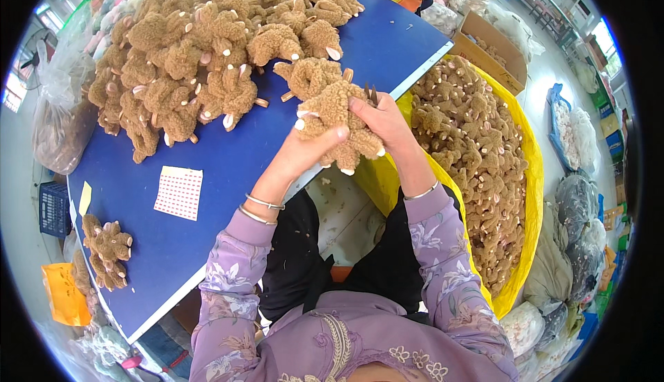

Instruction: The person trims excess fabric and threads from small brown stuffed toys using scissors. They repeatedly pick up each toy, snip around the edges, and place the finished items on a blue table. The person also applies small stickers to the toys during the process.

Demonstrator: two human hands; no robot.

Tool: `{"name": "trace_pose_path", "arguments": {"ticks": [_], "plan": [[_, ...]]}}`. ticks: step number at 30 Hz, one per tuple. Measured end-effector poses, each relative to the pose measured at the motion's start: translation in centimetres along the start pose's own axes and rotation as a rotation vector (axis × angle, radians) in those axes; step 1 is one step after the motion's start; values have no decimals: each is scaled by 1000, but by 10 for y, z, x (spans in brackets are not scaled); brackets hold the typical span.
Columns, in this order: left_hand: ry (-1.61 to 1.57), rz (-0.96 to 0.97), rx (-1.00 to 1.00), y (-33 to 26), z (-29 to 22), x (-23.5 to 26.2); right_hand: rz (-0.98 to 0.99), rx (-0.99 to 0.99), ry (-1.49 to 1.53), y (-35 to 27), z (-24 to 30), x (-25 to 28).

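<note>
Work seems unfinished: left hand (302,152) and right hand (389,123), grip closed, hold one fuzzy brown plush toy (330,107) at the flat blue bench (242,157)'s edge; similar brown plush pieces (207,43) heap it and fill a yellow sheet-sided sack (531,174), which finished unclear.

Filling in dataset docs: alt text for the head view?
A person's left hand and right hand hold a brown plush toy at the edge of a blue table. Similar plush toys are heaped at its far left; more fill an open yellow bag at right.
</note>
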State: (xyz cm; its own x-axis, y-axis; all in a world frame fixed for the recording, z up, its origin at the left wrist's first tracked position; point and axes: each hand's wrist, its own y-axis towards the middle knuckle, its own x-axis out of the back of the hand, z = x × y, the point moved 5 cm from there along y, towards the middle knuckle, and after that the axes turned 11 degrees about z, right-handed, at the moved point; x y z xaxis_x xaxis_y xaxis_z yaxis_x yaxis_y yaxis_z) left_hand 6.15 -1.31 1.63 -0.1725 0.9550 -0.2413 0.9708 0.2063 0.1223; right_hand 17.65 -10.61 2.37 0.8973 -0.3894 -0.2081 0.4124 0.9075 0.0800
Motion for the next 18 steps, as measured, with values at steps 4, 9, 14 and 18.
{"name": "trace_pose_path", "arguments": {"ticks": [4, 9, 14, 18], "plan": [[-152, -267, -35, 2, 5, 16, -112, -114, -72, 4, -12, 0], [-65, -351, -136, -1, 1, 24, -4, -113, -401, 2, -20, -8], [-246, -387, -156, -3, -1, 32, 116, -164, -220, -2, -10, -29], [-334, -372, -144, -1, 3, 35, 165, -160, -198, -4, -14, -25]]}}
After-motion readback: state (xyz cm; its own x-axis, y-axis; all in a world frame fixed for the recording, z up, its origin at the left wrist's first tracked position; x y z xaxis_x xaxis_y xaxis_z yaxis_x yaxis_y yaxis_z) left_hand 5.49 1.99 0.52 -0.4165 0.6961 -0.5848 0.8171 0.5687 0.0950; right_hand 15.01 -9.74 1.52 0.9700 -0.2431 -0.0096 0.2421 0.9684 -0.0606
